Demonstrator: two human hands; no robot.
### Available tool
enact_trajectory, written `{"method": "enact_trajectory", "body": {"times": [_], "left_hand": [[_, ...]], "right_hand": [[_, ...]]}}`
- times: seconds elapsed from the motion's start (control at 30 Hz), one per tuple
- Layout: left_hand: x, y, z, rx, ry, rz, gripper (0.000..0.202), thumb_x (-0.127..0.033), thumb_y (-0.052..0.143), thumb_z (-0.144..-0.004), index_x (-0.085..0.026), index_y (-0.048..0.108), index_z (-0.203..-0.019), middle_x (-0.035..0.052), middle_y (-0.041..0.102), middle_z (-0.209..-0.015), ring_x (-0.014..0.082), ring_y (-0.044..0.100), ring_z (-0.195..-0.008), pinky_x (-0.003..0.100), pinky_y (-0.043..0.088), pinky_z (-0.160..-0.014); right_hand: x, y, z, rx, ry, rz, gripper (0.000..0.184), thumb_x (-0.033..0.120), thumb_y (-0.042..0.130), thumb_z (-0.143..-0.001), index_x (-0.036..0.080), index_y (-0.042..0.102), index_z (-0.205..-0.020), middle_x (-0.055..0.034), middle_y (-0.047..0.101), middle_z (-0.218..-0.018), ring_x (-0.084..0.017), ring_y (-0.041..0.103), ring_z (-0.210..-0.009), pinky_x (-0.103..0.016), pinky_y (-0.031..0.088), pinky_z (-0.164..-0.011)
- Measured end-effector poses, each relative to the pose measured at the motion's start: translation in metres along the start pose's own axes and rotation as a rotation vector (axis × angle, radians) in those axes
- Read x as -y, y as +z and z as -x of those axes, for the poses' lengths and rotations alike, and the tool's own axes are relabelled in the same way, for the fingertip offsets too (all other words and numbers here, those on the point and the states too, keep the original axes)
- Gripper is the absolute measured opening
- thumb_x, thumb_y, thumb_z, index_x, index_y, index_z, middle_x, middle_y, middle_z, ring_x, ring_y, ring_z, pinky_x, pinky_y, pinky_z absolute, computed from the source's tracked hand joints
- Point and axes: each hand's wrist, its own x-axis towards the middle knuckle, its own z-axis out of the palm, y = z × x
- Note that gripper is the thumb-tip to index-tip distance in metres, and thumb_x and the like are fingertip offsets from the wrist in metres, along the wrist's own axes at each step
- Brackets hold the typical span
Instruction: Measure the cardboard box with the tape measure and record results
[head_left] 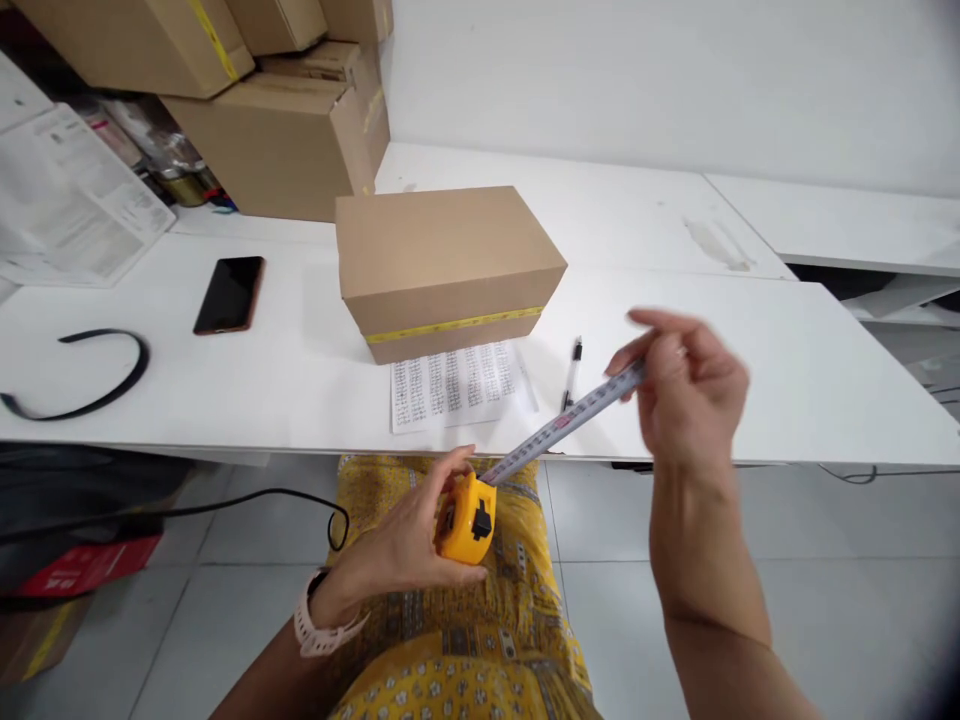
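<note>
A yellow tape measure rests in my left hand, whose fingers wrap round its case. From it a grey blade runs up and to the right. My right hand pinches the blade near its far end, a little blurred by motion. Beyond the blade, a brown cardboard box with a yellow tape band stands on the white desk. Sheets of paper with handwritten columns lie partly under the box. A pen lies to their right, its lower end close behind the blade.
A phone and a black curved band lie at the desk's left. Several cardboard boxes are stacked at the back left, beside a white printed carton. A black cable hangs below the front edge.
</note>
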Motion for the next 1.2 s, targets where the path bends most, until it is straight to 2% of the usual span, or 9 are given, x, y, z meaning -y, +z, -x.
{"method": "enact_trajectory", "body": {"times": [0.23,0.4,0.53,0.7,0.83,0.9,1.0,1.1,1.2], "left_hand": [[0.005,0.012,0.006,-0.311,0.222,0.048,0.109,-0.043,0.088,-0.070,-0.032,0.023,-0.156,0.0112,0.056,-0.133,0.0305,0.062,-0.121,0.048,0.057,-0.100],[-0.021,-0.035,-0.010,-0.721,0.541,-0.240,0.097,-0.041,0.092,-0.066,-0.025,0.043,-0.148,0.0111,0.057,-0.131,0.0295,0.063,-0.116,0.043,0.061,-0.090],[-0.057,-0.095,-0.049,-0.998,0.622,-0.493,0.081,-0.040,0.090,-0.070,-0.024,0.052,-0.139,0.0073,0.059,-0.128,0.0262,0.064,-0.113,0.043,0.059,-0.092],[-0.066,-0.154,-0.115,-1.004,0.500,-0.804,0.067,-0.033,0.086,-0.076,-0.015,0.056,-0.134,0.0090,0.063,-0.127,0.0235,0.062,-0.117,0.042,0.055,-0.101],[-0.055,-0.171,-0.145,-0.809,0.403,-0.866,0.059,-0.051,0.035,-0.105,-0.002,0.053,-0.131,0.0095,0.057,-0.133,0.0278,0.053,-0.133,0.058,0.040,-0.109],[-0.054,-0.161,-0.140,-0.837,0.386,-0.937,0.062,-0.052,0.034,-0.106,-0.001,0.051,-0.136,0.0136,0.052,-0.142,0.0348,0.043,-0.141,0.065,0.032,-0.111],[-0.049,-0.115,-0.115,-0.958,0.575,-0.912,0.048,-0.038,0.059,-0.099,-0.011,0.053,-0.139,0.0143,0.048,-0.151,0.0344,0.039,-0.146,0.060,0.032,-0.119],[-0.027,-0.046,-0.089,-0.692,0.722,-0.735,0.038,-0.025,0.058,-0.098,-0.016,0.055,-0.135,0.0110,0.066,-0.130,0.0263,0.059,-0.130,0.051,0.045,-0.114],[0.001,0.012,-0.078,-0.415,0.533,-0.760,0.051,-0.034,0.060,-0.097,-0.007,0.052,-0.139,0.0214,0.060,-0.141,0.0326,0.050,-0.140,0.051,0.041,-0.118]], "right_hand": [[-0.040,0.013,0.102,0.288,0.106,0.268,0.029,0.041,0.058,-0.096,0.025,0.069,-0.117,-0.0009,0.072,-0.074,-0.015,0.065,-0.061,-0.030,0.054,-0.059],[-0.080,-0.011,0.058,-0.158,0.251,0.854,0.039,0.054,0.051,-0.095,0.019,0.064,-0.108,-0.0044,0.069,-0.079,-0.019,0.064,-0.070,-0.035,0.051,-0.072],[-0.104,-0.021,0.019,0.041,0.444,1.193,0.061,0.063,0.049,-0.093,0.018,0.052,-0.133,-0.0155,0.073,-0.106,-0.032,0.067,-0.098,-0.045,0.049,-0.085],[-0.115,-0.020,0.010,0.248,0.398,1.319,0.053,0.034,0.045,-0.096,0.017,0.046,-0.146,-0.0207,0.070,-0.123,-0.034,0.067,-0.104,-0.045,0.047,-0.087],[-0.121,-0.035,0.014,0.096,0.323,1.032,0.043,0.023,0.045,-0.089,0.012,0.066,-0.125,-0.0168,0.075,-0.102,-0.026,0.069,-0.087,-0.041,0.050,-0.081],[-0.117,-0.044,0.021,-0.046,0.360,0.642,0.038,0.028,0.049,-0.087,0.012,0.071,-0.115,-0.0112,0.075,-0.085,-0.023,0.068,-0.075,-0.039,0.053,-0.075],[-0.099,-0.049,0.038,-0.133,0.388,0.084,0.034,0.033,0.063,-0.081,0.016,0.070,-0.110,-0.0076,0.076,-0.085,-0.021,0.072,-0.076,-0.039,0.057,-0.075],[-0.080,-0.041,0.057,-0.173,0.347,-0.035,0.035,0.033,0.078,-0.074,0.021,0.068,-0.106,-0.0037,0.076,-0.086,-0.019,0.072,-0.079,-0.038,0.058,-0.079],[-0.074,-0.020,0.069,-0.223,0.269,-0.006,0.028,0.047,0.076,-0.081,0.023,0.062,-0.085,0.0059,0.062,-0.059,-0.011,0.059,-0.056,-0.030,0.054,-0.066]]}}
